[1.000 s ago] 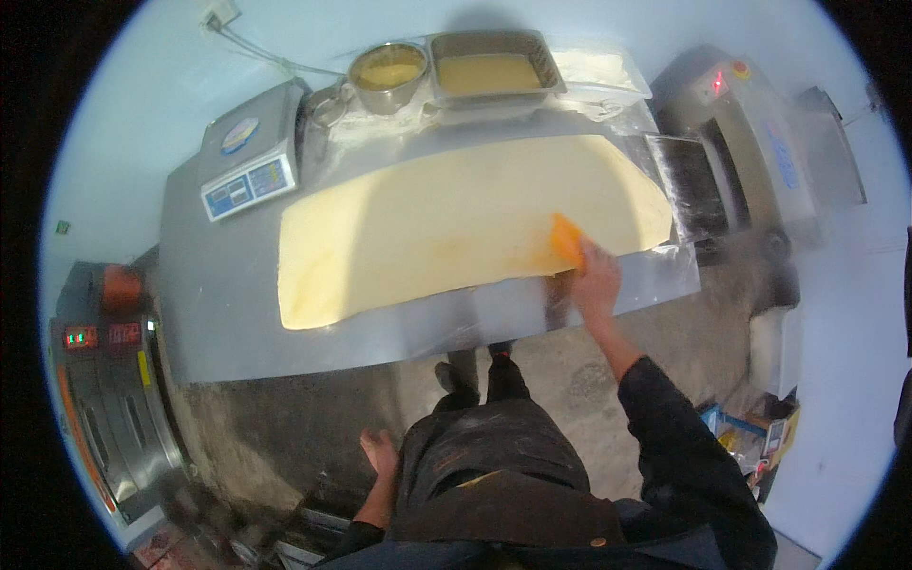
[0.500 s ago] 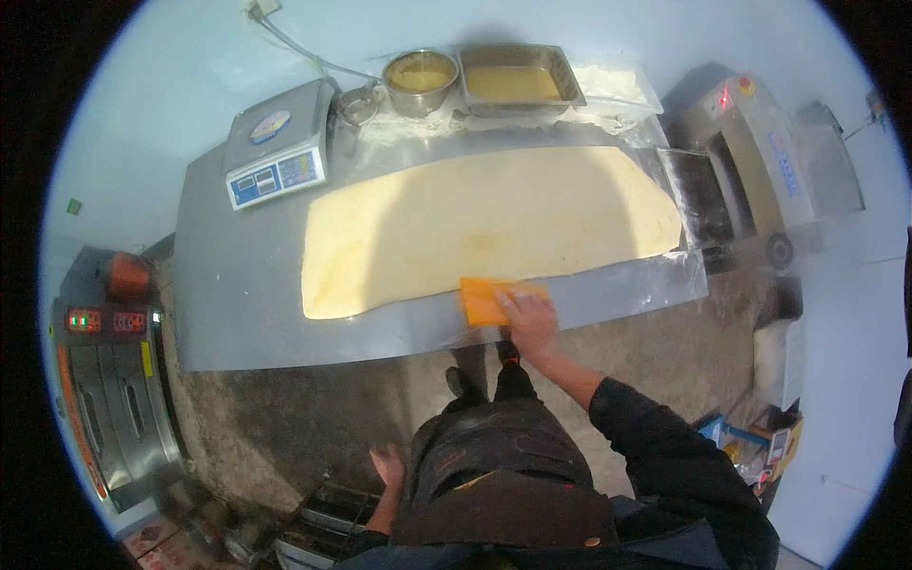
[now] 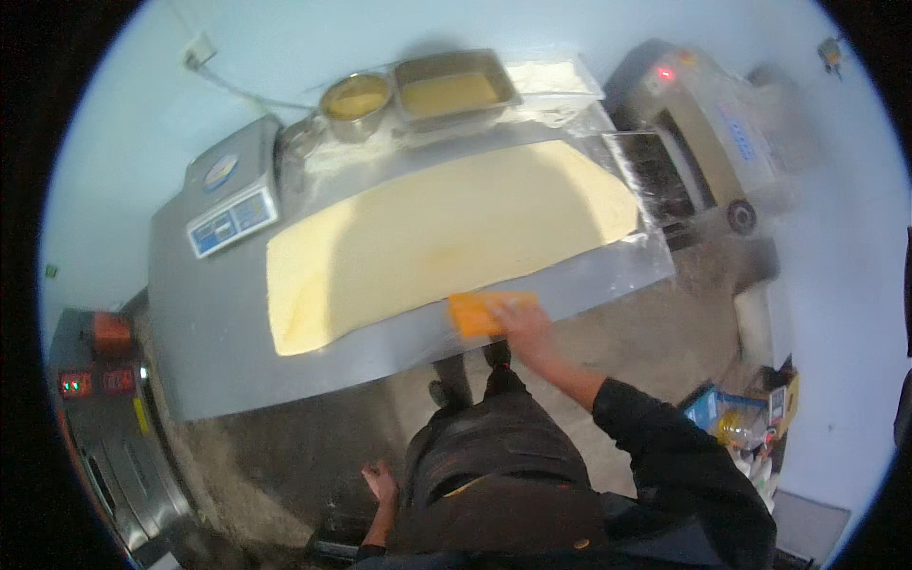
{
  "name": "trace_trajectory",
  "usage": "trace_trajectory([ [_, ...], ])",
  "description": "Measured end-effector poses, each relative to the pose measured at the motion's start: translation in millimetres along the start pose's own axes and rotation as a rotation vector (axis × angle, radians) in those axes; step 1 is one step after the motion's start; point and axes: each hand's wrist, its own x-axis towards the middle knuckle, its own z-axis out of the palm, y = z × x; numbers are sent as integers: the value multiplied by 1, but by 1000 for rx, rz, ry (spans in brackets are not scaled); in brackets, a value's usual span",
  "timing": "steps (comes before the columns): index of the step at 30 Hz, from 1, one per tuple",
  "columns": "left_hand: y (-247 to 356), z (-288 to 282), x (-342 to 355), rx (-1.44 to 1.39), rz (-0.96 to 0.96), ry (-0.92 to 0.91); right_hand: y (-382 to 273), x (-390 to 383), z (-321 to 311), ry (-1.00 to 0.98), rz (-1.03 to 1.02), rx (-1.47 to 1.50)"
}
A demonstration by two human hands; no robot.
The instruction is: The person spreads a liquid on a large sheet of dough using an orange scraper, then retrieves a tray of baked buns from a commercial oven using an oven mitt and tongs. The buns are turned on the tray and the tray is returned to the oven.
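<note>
- A grey metal table (image 3: 204, 323) fills the middle of the head view, its near edge slanting up toward three o'clock.
- A pale yellow sheet of dough (image 3: 456, 223) lies flat along it; clock directions below count from this sheet's middle, twelve at the top of the view.
- At two o'clock, beyond the table's end, stands a grey machine (image 3: 703, 142) with a lit red light.
- A scale (image 3: 228, 190) sits between nine and ten o'clock.
- At twelve, a rectangular metal tray (image 3: 456, 92) holds yellowish contents.
- Just beside the tray, at eleven, is a round metal bowl (image 3: 355, 109).
- The right hand (image 3: 524, 325), blurred, is at five o'clock by the table's near edge, its fingers closed on an orange scraper.
- That flat orange scraper (image 3: 468, 314) sticks out from the fingers toward nine o'clock, near the dough's lower edge; whether it touches dough or metal cannot be told.
- The left hand (image 3: 381, 484) hangs between six and seven o'clock, well apart from the table, fingers half bent and loosely parted.
</note>
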Motion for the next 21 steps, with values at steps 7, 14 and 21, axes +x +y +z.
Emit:
trace_trajectory([
  [7,71,40,-15,143,-20,-26,247,33,-98,197,492,-276],
  [14,115,115,-49,235,104,67,350,78,-70,63,788,-297],
  [21,171,188,-92,214,67,14,380,97,-45,70,813,-263],
])
